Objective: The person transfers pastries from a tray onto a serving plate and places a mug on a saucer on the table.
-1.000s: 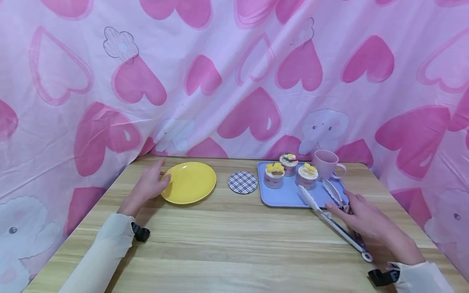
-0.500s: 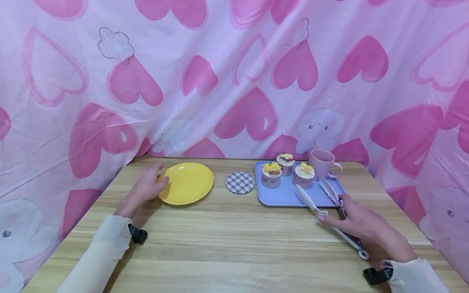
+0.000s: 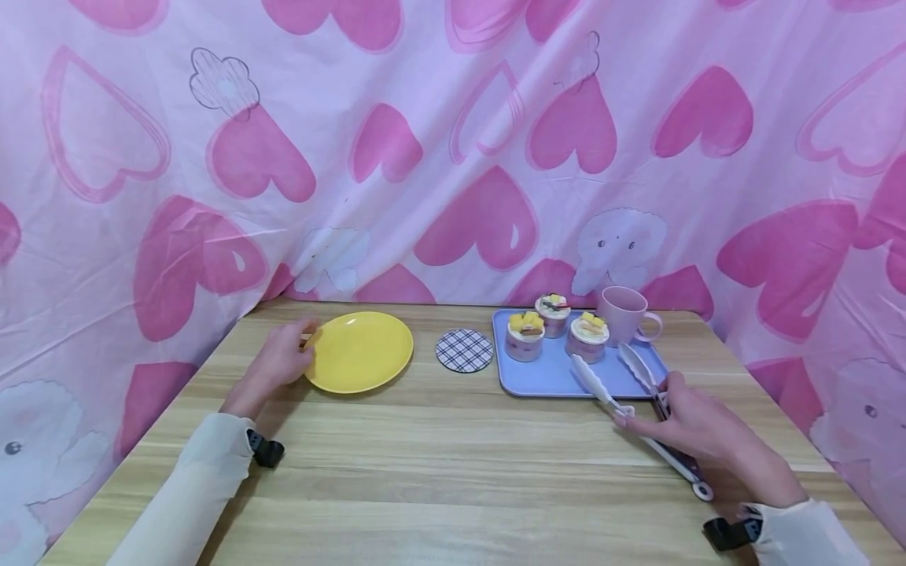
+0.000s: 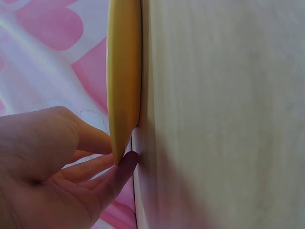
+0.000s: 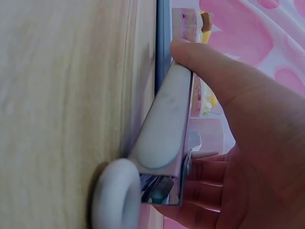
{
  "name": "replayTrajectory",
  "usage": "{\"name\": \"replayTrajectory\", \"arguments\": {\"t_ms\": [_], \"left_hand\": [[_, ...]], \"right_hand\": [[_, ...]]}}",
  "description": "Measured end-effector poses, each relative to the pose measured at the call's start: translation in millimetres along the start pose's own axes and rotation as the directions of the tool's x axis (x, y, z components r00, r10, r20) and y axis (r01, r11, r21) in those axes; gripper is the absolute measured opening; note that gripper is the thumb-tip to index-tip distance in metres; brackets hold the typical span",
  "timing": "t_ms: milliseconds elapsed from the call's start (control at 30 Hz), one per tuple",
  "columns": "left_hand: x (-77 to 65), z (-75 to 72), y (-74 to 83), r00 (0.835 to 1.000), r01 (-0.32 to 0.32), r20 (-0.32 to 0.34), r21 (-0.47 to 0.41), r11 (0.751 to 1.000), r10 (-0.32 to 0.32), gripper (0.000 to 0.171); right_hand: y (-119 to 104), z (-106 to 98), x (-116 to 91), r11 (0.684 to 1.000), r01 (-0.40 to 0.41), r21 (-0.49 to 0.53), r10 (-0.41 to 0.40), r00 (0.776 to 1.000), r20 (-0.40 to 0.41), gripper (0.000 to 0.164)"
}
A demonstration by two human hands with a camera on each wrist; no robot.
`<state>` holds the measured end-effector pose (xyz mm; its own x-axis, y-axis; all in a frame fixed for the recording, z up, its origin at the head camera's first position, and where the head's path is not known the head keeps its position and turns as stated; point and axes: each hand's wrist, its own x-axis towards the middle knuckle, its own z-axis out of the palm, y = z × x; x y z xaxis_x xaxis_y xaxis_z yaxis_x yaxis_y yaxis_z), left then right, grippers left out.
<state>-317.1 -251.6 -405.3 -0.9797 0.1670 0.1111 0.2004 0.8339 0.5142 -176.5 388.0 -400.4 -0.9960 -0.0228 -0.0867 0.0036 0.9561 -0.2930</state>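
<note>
At the left of the table, my left hand (image 3: 276, 362) pinches the near-left rim of a round yellow plate (image 3: 364, 352). In the left wrist view the plate (image 4: 125, 71) has a finger under its rim, and its base sits on the table. My right hand (image 3: 701, 424) grips a pair of metal tongs (image 3: 593, 380) with white tips. The thumb lies along one arm of the tongs (image 5: 164, 114), the fingers round the other side. Their tips are spread apart over the blue tray (image 3: 552, 384), close to a dessert cup (image 3: 587, 338) topped with yellow pieces.
Two more dessert cups, one in front (image 3: 524, 339) and one at the back (image 3: 552, 314), stand on the tray. A pink mug (image 3: 624, 316) is at its back right. A checked coaster (image 3: 464, 350) lies between plate and tray. A heart-patterned curtain (image 3: 453, 157) hangs behind.
My left fingers have closed in on the plate's rim. My right thumb has shifted along the tongs. Plate, coaster and tray items keep their places.
</note>
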Motion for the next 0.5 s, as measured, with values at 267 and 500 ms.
{"name": "replayTrajectory", "arguments": {"t_ms": [267, 500], "left_hand": [[1.0, -1.1, -2.7, 1.000, 0.020, 0.020, -0.015, 1.000, -0.020, 0.058], [1.0, -1.1, -1.2, 0.998, 0.046, 0.039, -0.023, 0.999, -0.045, 0.055]], "right_hand": [[1.8, -4.1, 2.6, 0.996, -0.059, 0.070, 0.056, 0.998, 0.035, 0.123], [5.0, -2.4, 4.9, 0.997, -0.026, 0.070, 0.028, 0.999, -0.027, 0.116]]}}
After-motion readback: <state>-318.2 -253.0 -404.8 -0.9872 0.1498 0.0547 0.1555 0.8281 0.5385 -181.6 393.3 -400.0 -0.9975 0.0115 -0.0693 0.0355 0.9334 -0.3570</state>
